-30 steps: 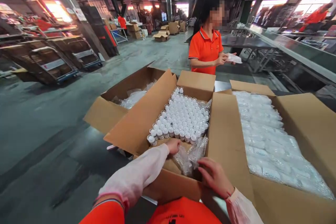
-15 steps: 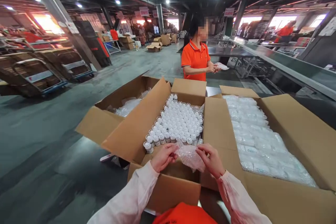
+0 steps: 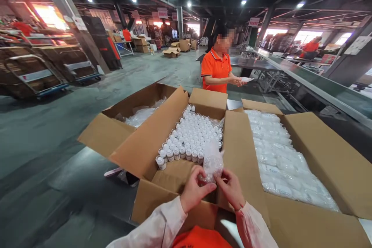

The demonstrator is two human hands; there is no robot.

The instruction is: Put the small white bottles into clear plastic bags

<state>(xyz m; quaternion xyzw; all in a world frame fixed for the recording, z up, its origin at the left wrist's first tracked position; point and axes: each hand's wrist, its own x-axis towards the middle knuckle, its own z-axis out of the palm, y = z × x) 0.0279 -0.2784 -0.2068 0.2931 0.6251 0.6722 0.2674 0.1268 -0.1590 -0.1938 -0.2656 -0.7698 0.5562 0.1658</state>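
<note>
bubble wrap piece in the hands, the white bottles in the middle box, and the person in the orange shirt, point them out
bubble wrap piece [image 3: 213, 161], head view, on its crumpled middle above the fingertips
white bottles [image 3: 194, 136], head view, on the caps mid-cluster
person in the orange shirt [image 3: 215, 74], head view, on the shirt's chest

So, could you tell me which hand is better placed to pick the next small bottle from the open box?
Probably the left hand: it sits nearest the bottles, while the right hand also pinches the bubble-wrap pouch.
</note>
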